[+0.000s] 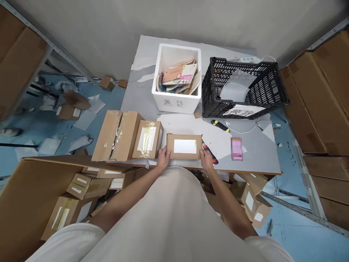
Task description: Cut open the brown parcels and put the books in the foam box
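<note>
A flat brown cardboard box (170, 146) with a white label on top lies at the table's front edge, close to my body. My left hand (163, 159) grips its left end, and my right hand (206, 159) grips its right end. Partly behind the right hand is a red and black cutter-like tool (213, 154). To the left of the held box stand a taped box (137, 141) with a label and a larger taped box (104, 136). A yellow and black utility knife (220, 126) lies farther back on the right.
A white foam box (174, 104) holding booklets and a black plastic crate (209, 91) with papers stand at the table's back. A blurred pink phone-like rectangle (237, 149) lies right. Several labelled boxes (79, 185) fill a big carton (24, 203) lower left; scraps litter the floor.
</note>
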A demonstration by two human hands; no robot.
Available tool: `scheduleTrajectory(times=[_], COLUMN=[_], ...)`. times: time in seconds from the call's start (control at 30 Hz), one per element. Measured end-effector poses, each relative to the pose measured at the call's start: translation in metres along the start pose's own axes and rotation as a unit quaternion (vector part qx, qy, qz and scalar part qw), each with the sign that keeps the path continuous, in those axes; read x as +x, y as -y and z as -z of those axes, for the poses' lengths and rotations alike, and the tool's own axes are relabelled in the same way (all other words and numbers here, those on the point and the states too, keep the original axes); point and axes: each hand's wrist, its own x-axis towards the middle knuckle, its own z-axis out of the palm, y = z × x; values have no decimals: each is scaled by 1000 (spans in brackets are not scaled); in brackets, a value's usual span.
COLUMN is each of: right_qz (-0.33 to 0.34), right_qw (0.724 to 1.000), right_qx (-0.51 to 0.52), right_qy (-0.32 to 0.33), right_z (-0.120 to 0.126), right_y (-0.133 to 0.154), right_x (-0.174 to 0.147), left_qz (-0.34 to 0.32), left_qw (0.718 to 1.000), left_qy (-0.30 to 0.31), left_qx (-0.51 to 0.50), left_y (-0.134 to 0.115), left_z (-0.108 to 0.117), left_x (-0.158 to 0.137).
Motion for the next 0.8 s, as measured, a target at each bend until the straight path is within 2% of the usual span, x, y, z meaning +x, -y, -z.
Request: scheduleTrajectory(times=[0.27, 0.43, 0.57, 0.67, 0.8], right_qz=[-16, -22, -14, -18, -21], right_qw=[999, 996, 988, 980, 978], right_qx=[38, 79, 134, 161, 188], right_qy=[19, 30, 79, 111, 91], right_z=[4, 7, 0, -8, -5], right_y=[-7, -26, -40, -39, -25], right_x=[-2, -10, -21, -24, -20], left_qz=[8, 29, 33, 39, 46], left_qw=[999, 996, 994, 989, 988], left_qy=[16, 69, 85, 98, 92], left_qx=[-33, -49, -67, -101, -118], left_y=[8, 23, 39, 43, 32], left_z=[-2, 7, 8, 1, -1], left_x=[4, -9, -11, -6, -8])
